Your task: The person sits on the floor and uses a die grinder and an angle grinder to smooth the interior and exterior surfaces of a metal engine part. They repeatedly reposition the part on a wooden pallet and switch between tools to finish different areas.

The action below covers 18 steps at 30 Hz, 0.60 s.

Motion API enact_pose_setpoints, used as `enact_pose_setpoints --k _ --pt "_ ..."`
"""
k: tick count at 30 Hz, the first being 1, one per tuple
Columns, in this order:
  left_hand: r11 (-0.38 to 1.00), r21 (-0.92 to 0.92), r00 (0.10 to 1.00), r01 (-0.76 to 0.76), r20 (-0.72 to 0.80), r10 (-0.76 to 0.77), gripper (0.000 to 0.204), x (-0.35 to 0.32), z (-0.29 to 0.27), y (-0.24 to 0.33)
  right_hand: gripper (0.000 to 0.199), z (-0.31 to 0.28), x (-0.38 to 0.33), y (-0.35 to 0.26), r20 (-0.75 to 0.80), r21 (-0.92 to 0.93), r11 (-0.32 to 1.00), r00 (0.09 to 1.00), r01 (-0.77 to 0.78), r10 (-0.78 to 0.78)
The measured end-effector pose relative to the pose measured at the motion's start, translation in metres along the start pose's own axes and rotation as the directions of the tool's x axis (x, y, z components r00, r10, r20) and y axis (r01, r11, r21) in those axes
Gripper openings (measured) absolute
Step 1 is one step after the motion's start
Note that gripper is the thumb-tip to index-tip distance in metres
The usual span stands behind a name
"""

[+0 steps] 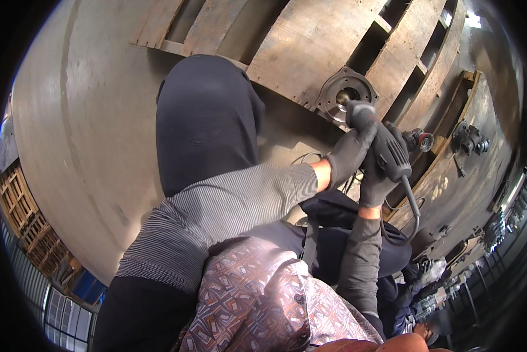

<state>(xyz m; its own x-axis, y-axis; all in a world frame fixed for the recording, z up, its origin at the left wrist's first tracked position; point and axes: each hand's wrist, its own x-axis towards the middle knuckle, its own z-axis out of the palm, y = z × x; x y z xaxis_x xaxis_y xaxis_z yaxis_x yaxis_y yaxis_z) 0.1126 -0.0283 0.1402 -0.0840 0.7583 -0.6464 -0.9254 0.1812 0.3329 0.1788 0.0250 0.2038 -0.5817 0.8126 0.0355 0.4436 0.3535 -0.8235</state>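
Observation:
Both of my gloved hands are closed around a dark corded power grinder (390,154). My left hand (351,151) wraps the front of its body, near the head. My right hand (376,185) grips the body farther back, close to where the cable leaves; some of its fingers are hidden behind the tool. The grinder's head is at the near edge of a round flanged metal housing (360,82) with a central bore. Whether the tool touches the metal is hidden behind the head. The housing lies flat at the near edge of a wooden pallet (313,44).
Right of the grinder is a small tool with a red ring (422,141). Dark metal parts (470,139) rest on a board (460,170) farther right. The grinder's cable (414,214) loops beside my right forearm. Another person (404,299) is at lower right; stacked pallets (26,205) stand at far left.

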Motion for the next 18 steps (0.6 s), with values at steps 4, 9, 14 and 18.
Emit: enact_pose_setpoints --k 4,9,14,18 --pt "0.994 -0.104 0.997 -0.022 0.072 0.030 0.069 0.005 0.001 -0.010 0.061 -0.006 0.001 0.001 -0.022 0.041 0.999 1.000 -0.009 0.010" --pt "0.997 -0.042 0.997 0.063 0.046 -0.061 0.071 0.001 0.000 0.001 0.059 -0.007 0.001 0.003 0.019 -0.085 0.996 0.999 0.040 -0.039" --pt "0.995 -0.081 0.995 0.057 0.085 -0.050 0.069 -0.004 0.002 0.011 0.063 -0.003 0.001 0.007 -0.028 0.046 0.999 0.999 -0.021 0.022" --pt "0.994 -0.112 0.995 0.013 0.100 -0.002 0.067 -0.003 0.005 0.009 0.070 -0.008 0.001 0.006 0.021 -0.045 0.999 1.000 0.024 -0.023"
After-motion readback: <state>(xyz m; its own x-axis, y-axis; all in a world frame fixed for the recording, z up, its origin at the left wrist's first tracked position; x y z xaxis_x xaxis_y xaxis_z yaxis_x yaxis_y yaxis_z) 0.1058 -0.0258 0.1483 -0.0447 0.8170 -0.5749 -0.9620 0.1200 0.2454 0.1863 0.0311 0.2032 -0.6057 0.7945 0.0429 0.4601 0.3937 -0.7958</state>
